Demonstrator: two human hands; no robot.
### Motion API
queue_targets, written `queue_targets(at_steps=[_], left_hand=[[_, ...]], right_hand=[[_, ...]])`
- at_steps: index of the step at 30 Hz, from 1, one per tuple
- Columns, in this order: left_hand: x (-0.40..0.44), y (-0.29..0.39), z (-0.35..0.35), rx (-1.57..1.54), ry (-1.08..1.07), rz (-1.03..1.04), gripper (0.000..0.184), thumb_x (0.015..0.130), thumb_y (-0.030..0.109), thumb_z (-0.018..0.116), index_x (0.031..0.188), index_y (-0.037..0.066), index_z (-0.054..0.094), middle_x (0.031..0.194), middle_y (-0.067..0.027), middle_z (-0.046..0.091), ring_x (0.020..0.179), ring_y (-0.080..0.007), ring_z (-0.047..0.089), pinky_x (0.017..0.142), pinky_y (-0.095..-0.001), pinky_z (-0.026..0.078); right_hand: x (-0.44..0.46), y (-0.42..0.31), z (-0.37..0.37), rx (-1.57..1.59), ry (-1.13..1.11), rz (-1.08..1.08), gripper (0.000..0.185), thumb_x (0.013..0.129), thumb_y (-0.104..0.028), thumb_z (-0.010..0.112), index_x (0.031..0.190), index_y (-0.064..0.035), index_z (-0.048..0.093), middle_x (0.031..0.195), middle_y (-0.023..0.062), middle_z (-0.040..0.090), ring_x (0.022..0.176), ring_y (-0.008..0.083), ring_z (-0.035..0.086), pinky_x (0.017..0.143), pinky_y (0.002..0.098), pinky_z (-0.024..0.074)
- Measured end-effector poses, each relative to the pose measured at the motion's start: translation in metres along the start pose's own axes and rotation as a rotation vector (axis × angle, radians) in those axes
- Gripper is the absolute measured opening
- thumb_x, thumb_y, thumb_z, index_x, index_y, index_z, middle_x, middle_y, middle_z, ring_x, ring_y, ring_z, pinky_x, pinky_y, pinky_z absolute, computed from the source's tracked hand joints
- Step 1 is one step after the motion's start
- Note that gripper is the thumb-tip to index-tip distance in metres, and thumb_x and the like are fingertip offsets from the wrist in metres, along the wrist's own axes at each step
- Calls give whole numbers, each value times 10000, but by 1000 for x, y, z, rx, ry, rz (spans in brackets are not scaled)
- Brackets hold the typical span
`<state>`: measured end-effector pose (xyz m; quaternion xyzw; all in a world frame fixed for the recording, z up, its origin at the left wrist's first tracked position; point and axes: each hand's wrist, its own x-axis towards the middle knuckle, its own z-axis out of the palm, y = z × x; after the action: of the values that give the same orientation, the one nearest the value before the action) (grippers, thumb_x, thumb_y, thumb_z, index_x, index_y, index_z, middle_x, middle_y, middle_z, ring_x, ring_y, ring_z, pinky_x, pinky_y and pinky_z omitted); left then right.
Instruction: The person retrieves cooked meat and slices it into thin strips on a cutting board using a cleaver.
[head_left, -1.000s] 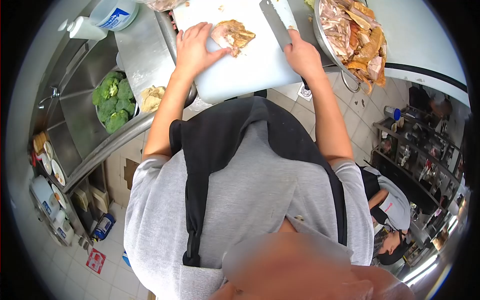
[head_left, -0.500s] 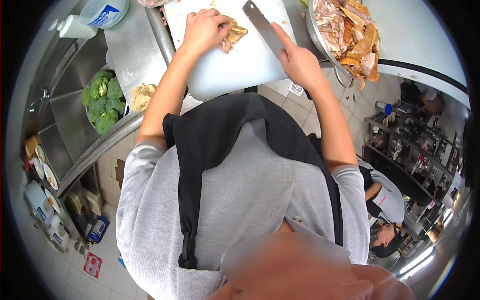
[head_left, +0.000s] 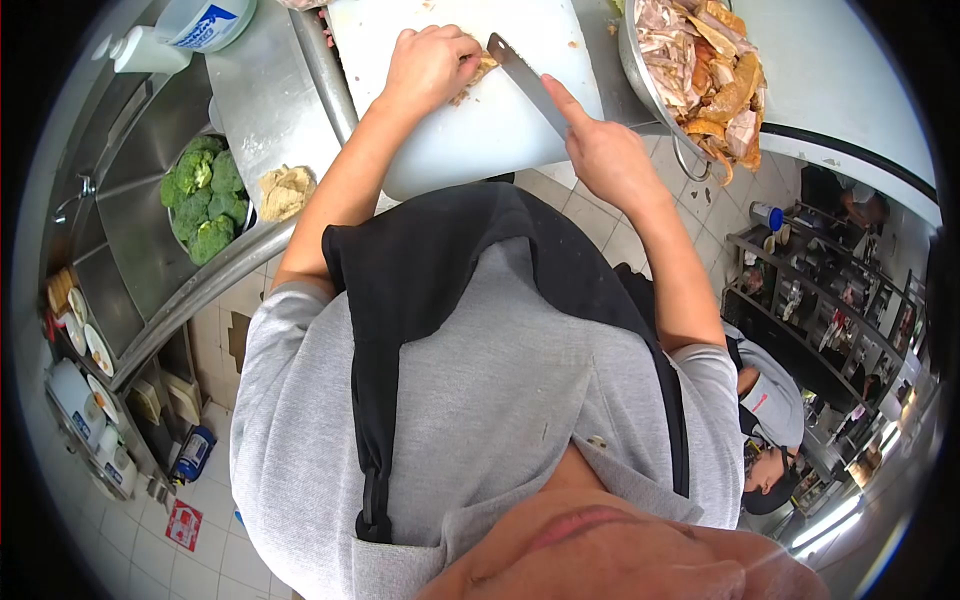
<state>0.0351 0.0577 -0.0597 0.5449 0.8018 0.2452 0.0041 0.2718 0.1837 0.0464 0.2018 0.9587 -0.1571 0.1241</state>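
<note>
Meat (head_left: 487, 66) on the cutting board (head_left: 480, 150) now lies largely covered by the left hand (head_left: 432, 68) holding it, while we see the right hand (head_left: 606, 152), grasping the knife (head_left: 530, 84), closer, apparently in cutting position.

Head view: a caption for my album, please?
Right hand gripping a knife, left hand on a piece of meat, over a white cutting board.

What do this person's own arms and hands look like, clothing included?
The left hand and right hand are ungloved, and the forearms are uncovered. Short, plain grey sleeves cover the upper arms, with no markings visible on them. They belong to a grey shirt, worn with a black apron.
</note>
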Motion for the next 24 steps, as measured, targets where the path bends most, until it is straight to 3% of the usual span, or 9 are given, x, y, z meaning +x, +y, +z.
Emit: queue_targets(at_steps=[8,10,14,24], left_hand=[[0,-1,0,-2,-5,-17,107,897,260,727,955,188,781,986,15,734,989,-229,682,850,-430,458],[0,0,-1,-10,-4,-29,106,896,258,729,955,191,786,986,14,735,992,-230,681,846,-430,467],[-1,0,0,-15,4,-13,113,904,257,702,952,210,793,976,33,733,974,-221,674,851,-430,455],[-1,0,-1,-28,39,-3,110,899,249,701,923,177,781,959,14,745,948,-236,676,838,-447,453]], right_hand=[[9,-2,11,37,1,-1,748,968,-96,526,1636,-318,272,783,240,694,745,435,685,744,545,536],[-1,5,16,19,6,-19,820,915,-81,568,1648,-282,261,824,184,723,762,389,703,743,521,546],[23,-1,31,16,46,-12,807,917,-80,560,1644,-281,271,819,185,723,766,389,705,740,517,546],[3,-4,1,28,85,-9,766,951,-85,549,1627,-348,302,734,202,682,700,402,678,727,525,544]])
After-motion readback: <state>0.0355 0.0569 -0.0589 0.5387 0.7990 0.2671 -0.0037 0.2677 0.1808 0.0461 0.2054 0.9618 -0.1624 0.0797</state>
